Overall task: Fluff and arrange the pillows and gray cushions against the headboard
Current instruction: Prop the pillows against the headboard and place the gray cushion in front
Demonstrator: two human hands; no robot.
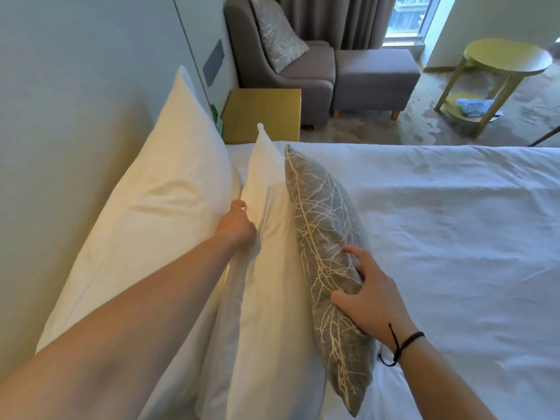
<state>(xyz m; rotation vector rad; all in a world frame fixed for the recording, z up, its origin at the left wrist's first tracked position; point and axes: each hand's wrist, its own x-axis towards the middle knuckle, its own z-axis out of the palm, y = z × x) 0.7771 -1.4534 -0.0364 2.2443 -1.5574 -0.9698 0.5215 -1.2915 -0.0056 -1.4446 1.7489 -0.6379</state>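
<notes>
Pillows stand in a row on the big white bed (pixel 439 222); one large puffy white pillow (pixel 157 213) leans on the pale headboard (pixel 60 147); a second, thinner white pillow (pixel 269 253) stands on its edge just in front of it; a flat gray cushion with a cream branch pattern (pixel 327 237) leans on that one. The left hand (pixel 238 227) reaches between the two white pillows, fingers curled, pinching the thinner one's cover; the right hand (pixel 368 294) rests on the gray cushion, fingers spread and curved over its edge. Farther back, a gray armchair (pixel 303 74) holds one more patterned gray cushion (pixel 277 33); a yellow round table (pixel 509 57) has papers (pixel 475 107) on its low shelf.
</notes>
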